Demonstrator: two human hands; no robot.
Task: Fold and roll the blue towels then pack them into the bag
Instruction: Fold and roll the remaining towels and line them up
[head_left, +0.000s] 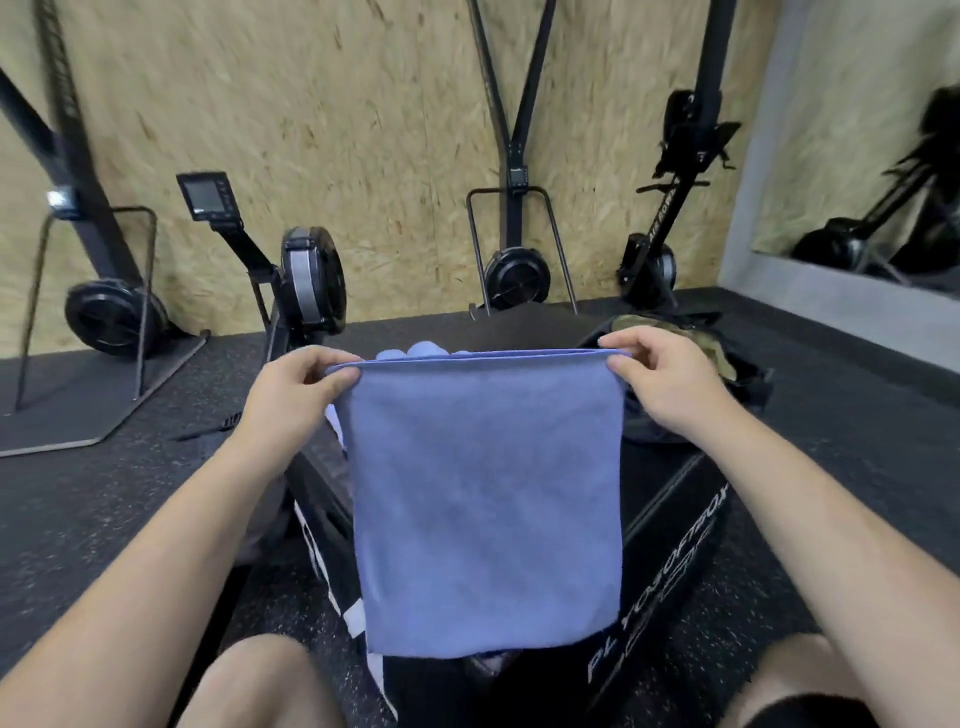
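Note:
A blue towel (483, 499) hangs folded double in front of me, its top edge stretched level. My left hand (298, 384) pinches the top left corner. My right hand (660, 374) pinches the top right corner. Behind the top edge, more blue towels (421, 351) peek out on the black box. A camouflage and black bag (675, 332) lies on the box to the right, just beyond my right hand, mostly hidden by it.
A black plyo box (670, 499) stands under the towel, between my knees. Rowing machines (306, 280) and ski machines (514, 275) line the chipboard wall. Dark rubber floor (104, 499) spreads on both sides. A mirror (883, 156) is at the far right.

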